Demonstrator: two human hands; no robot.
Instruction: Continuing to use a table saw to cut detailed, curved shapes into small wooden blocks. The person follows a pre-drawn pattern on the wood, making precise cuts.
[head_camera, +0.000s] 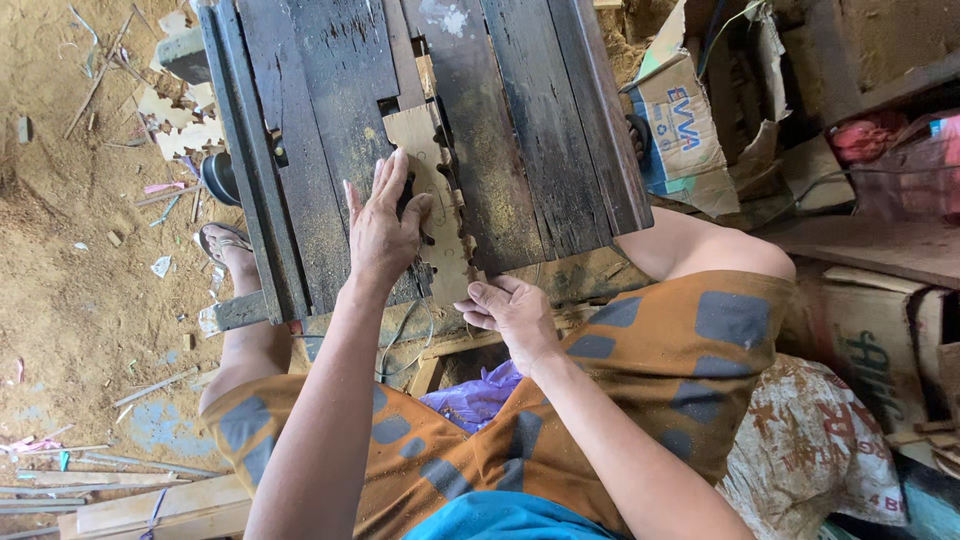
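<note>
Left hand presses flat, right hand grips the pale, notched plywood strip on a dark, sawdust-strewn plank table; torn cardboard box alongside, contents unclear.

Rough wood, dust and cloth

The dark plank counter is looking worn and matt; the pale thin wooden board is showing raw, jagged edges; the patterned cloth is looking soft.

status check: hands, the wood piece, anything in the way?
Left hand flat on the thin scalloped wood strip, pressing it to the dark plank table. Right hand grips the strip's near end at the table edge. Nothing blocking it.
</note>
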